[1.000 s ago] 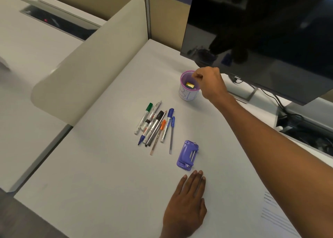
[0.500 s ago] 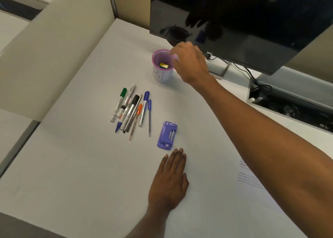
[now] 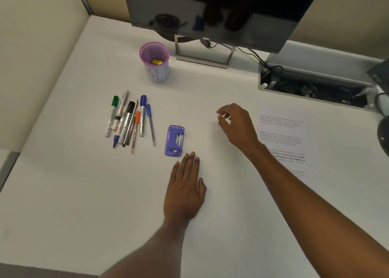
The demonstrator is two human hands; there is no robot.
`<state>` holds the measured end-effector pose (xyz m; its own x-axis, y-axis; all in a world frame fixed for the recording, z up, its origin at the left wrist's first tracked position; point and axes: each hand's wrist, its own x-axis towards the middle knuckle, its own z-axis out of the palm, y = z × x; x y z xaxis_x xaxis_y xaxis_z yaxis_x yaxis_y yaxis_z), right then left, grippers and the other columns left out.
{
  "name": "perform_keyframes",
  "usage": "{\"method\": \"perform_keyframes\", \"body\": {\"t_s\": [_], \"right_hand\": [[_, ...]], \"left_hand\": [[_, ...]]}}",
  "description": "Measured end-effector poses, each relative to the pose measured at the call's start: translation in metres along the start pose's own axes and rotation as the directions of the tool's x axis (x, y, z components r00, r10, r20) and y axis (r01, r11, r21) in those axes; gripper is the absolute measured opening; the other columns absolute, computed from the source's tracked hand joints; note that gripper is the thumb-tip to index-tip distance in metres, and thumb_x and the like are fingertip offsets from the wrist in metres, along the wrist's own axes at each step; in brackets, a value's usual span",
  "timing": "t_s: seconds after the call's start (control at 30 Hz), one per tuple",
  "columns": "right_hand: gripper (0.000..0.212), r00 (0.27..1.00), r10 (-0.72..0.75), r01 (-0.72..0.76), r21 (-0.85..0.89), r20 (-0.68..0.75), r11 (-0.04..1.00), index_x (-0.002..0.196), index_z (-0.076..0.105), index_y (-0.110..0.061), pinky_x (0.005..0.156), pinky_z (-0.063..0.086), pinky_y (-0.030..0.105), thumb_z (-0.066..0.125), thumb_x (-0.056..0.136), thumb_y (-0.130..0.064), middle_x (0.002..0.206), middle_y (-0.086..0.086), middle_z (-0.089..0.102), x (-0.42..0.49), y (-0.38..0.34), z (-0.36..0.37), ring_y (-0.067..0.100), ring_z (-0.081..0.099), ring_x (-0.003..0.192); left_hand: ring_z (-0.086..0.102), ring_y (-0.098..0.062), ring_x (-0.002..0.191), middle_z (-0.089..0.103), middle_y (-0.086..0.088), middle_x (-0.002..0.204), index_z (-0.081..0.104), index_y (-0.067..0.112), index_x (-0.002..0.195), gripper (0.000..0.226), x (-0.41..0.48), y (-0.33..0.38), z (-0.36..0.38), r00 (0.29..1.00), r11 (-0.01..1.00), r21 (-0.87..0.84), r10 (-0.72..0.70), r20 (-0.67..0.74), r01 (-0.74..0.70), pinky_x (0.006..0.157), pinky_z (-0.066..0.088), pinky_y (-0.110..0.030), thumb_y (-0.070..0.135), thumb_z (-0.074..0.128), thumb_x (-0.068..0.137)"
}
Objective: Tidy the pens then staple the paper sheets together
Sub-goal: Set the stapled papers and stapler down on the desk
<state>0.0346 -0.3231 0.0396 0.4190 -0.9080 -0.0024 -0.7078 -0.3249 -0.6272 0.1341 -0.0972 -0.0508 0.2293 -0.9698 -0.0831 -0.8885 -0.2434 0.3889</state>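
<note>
pens [image 3: 130,119] lie bunched on the desk [image 3: 63,193], just left of purple stapler [image 3: 175,140]. pen cup [image 3: 156,71] upright behind them, near monitor [image 3: 210,10]. printed sheets [image 3: 284,138] flat at right. left hand [image 3: 185,191] flat on desk, fingers straight and together, tips just beside stapler. right hand [image 3: 237,126] between stapler and sheets, fingers loosely curled, holding nothing

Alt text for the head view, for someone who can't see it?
Two bare hands over a white desk: the left hand lies flat near a purple stapler, the right hand hovers empty beside printed paper sheets. A bunch of pens lies loose left of the stapler, with a purple-rimmed cup and a dark monitor behind.
</note>
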Motion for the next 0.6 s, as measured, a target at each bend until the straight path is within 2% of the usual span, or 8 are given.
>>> {"method": "perform_keyframes", "body": {"t_s": [0.13,0.3,0.6], "right_hand": [[0.015,0.997,0.069,-0.071,0.059,0.024,0.996,0.109,0.071,-0.011,0.087,0.057,0.040,0.068,0.095,-0.011,0.106,0.004,0.068,-0.038,0.017,0.017,0.019,0.065,0.093],[0.024,0.994,0.071,-0.080,0.109,0.083,0.991,0.115,0.071,-0.008,0.094,0.055,0.040,0.074,0.091,-0.013,0.110,0.006,0.068,-0.066,0.020,0.029,0.021,0.065,0.102],[0.030,0.995,0.093,-0.094,0.059,0.020,0.994,0.118,0.073,-0.008,0.092,0.048,0.023,0.077,0.090,-0.019,0.113,0.007,0.065,-0.081,0.008,0.048,0.020,0.058,0.107]], "left_hand": [[0.002,-0.010,0.162,0.007,0.004,0.175,0.017,0.018,0.168,0.067,0.000,0.000,-0.002,1.000,1.000,0.003,-0.011,0.016,0.011,0.132,0.007,-0.037,0.036,0.037,0.107],[0.005,-0.012,0.163,0.011,0.003,0.177,0.017,0.018,0.169,0.067,0.000,0.001,-0.005,0.999,1.000,0.008,-0.015,0.028,0.015,0.133,0.007,-0.038,0.037,0.037,0.108],[0.002,-0.011,0.163,0.012,0.001,0.178,0.016,0.019,0.169,0.066,0.001,0.001,-0.005,0.999,1.000,0.025,-0.020,0.034,0.019,0.133,0.004,-0.036,0.039,0.033,0.109]]}}
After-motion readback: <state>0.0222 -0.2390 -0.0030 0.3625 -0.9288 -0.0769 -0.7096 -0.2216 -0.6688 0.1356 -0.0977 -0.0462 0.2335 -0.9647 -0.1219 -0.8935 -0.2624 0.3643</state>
